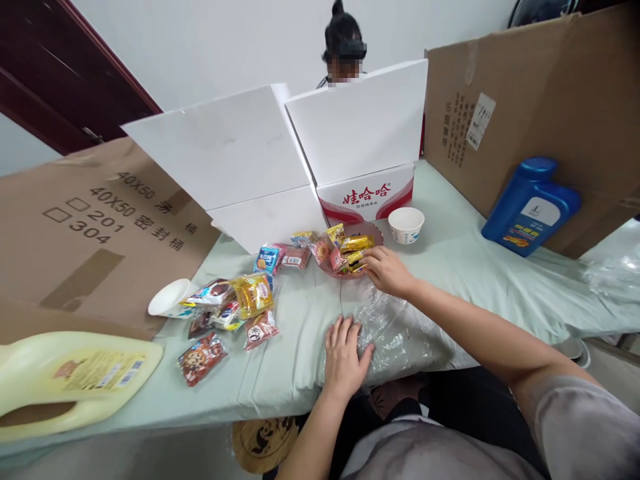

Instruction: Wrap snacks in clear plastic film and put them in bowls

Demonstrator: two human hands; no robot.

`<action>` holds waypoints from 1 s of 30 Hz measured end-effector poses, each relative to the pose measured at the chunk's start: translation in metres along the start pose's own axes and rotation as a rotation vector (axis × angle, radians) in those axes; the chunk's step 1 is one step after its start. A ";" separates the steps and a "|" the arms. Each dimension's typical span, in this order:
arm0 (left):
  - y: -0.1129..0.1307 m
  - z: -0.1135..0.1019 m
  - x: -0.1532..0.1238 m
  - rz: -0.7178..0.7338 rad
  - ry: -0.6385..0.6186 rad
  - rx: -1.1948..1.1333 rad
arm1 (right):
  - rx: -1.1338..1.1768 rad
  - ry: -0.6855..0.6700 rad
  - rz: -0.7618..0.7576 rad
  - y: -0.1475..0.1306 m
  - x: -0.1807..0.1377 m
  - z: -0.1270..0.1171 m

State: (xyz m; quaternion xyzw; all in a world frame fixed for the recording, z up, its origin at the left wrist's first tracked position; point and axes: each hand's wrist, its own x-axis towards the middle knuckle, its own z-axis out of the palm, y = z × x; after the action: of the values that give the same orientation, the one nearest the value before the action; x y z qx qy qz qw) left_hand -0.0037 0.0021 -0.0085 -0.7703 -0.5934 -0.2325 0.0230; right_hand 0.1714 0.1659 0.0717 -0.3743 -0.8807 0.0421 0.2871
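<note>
My right hand (389,271) reaches over the front right of a reddish clear plate (324,268). Its fingers are bent together on a small yellow-and-black snack packet (354,260); the fingertips are partly hidden. Several other wrapped snacks share that plate, among them a shiny yellow packet (359,243). Flat near the table's front edge lies my left hand (347,357), fingers spread, holding nothing. It touches the green cloth and the edge of a crinkled clear plastic bag (400,337). Left of the plate is a loose pile of snack packets, including a yellow packet (251,296) and a brown cookie packet (202,359).
A paper bowl (406,225) stands beside the plate; another bowl (170,298) lies tipped at left. White box panels (360,123) rise behind. Large cartons (100,233) flank the table, with a blue bottle (533,207) right and a cream jug (90,373) left. A person (344,40) is beyond.
</note>
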 end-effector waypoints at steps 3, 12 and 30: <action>0.002 0.000 0.001 -0.012 0.041 -0.060 | 0.092 -0.027 -0.051 -0.018 -0.055 0.005; -0.078 -0.029 0.018 -0.702 0.129 -0.552 | 0.060 -0.244 0.022 -0.027 -0.151 0.002; -0.040 -0.056 -0.037 0.106 -0.286 0.024 | 0.351 -0.280 -0.143 -0.048 -0.148 -0.017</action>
State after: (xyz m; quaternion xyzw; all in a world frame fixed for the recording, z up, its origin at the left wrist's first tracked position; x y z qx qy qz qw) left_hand -0.0659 -0.0373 0.0175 -0.8255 -0.5517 -0.1119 -0.0403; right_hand 0.2322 0.0278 0.0290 -0.2458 -0.9155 0.2255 0.2251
